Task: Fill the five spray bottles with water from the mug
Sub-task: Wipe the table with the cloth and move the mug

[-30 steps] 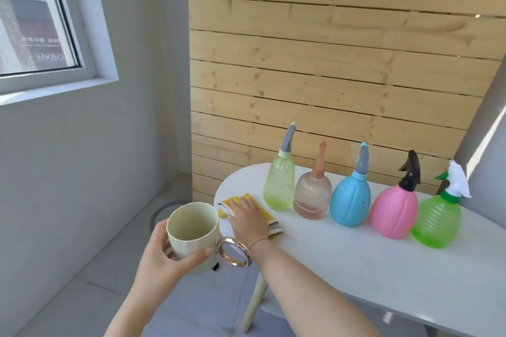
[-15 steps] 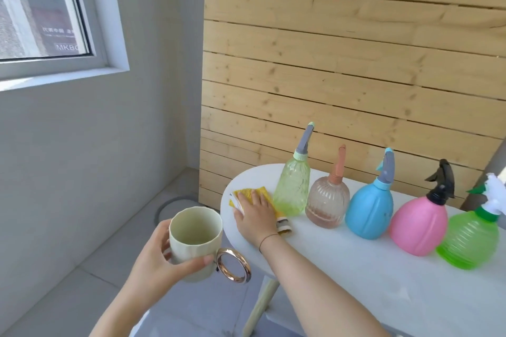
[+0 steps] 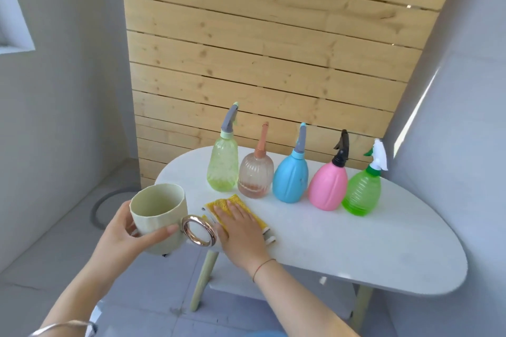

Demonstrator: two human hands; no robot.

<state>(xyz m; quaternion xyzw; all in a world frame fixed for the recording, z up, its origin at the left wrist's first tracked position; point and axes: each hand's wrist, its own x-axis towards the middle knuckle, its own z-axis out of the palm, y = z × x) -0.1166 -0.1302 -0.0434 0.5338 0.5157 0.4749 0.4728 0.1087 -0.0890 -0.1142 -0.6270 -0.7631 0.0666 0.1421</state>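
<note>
Five spray bottles stand in a row at the back of the white table (image 3: 356, 249): a yellow-green bottle (image 3: 222, 169), a clear ribbed bottle (image 3: 255, 176), a blue bottle (image 3: 290, 179), a pink bottle (image 3: 327, 187) and a green bottle (image 3: 361, 193), all with their spray heads on. My left hand (image 3: 123, 235) grips a pale green mug (image 3: 158, 221) by its body, held upright off the table's left end; its copper ring handle points right. My right hand (image 3: 239, 230) presses flat on a yellow cloth (image 3: 232, 206) in front of the two leftmost bottles.
A wooden slat wall (image 3: 273, 63) rises right behind the bottles. Grey walls close in on both sides. The table has pale legs (image 3: 202, 282) and a lower shelf. A grey hose loop (image 3: 109, 200) lies on the tiled floor at the left.
My right hand has slid the yellow cloth toward the table's front edge and to the right, away from the yellow-green bottle. The mug stays held in my left hand. The view has shifted right.
</note>
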